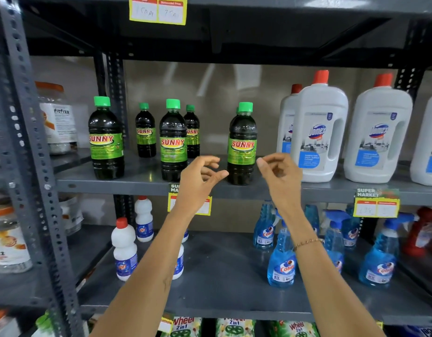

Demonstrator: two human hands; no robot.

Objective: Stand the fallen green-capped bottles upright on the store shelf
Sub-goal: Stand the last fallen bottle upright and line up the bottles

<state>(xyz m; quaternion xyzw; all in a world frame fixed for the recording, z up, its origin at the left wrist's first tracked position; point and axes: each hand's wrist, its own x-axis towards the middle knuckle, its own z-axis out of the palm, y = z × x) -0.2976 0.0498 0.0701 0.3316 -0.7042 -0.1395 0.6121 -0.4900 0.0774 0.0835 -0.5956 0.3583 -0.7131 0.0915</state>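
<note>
Six green-capped bottles [173,139] stand upright on the shelf [137,184] — three along its front edge, the others behind. Left hand [201,175] and right hand [278,172] hover at the front edge, either side of the rightmost bottle [242,144] — fingers loosely curled, holding nothing.

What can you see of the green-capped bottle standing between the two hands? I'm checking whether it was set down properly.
The bottle is clear plastic filled with dark liquid, with a bright green screw cap and a green and yellow label reading SUNNY. It stands upright near the front edge of the grey metal shelf. The left hand and right hand hover on either side, fingers loosely curled, neither touching it. Another green cap peeks out just behind it.
</note>
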